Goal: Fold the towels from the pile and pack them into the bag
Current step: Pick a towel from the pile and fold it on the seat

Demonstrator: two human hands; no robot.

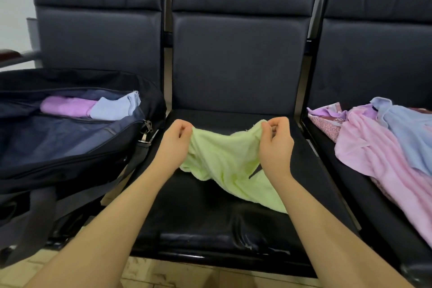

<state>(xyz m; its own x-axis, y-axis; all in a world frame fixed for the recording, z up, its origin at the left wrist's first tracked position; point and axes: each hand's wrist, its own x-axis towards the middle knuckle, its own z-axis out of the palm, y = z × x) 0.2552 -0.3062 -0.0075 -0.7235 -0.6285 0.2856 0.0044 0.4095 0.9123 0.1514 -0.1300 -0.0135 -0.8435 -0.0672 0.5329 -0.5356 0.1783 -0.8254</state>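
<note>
A light green towel (224,161) hangs crumpled over the middle seat, its lower part resting on the cushion. My left hand (176,140) pinches its upper left edge and my right hand (275,140) pinches its upper right edge, so the top edge sags between them. An open dark bag (70,147) lies on the left seat. Inside it sit a folded purple towel (66,105) and a folded light blue towel (114,106). The pile on the right seat holds a pink towel (374,156), a light blue towel (411,133) and a patterned cloth (327,121).
Three black padded seats stand in a row with tall backrests; the middle seat (210,217) lies under the green towel. The bag's strap and metal clip (146,137) hang near the gap between the left and middle seats. Tiled floor (163,273) shows below.
</note>
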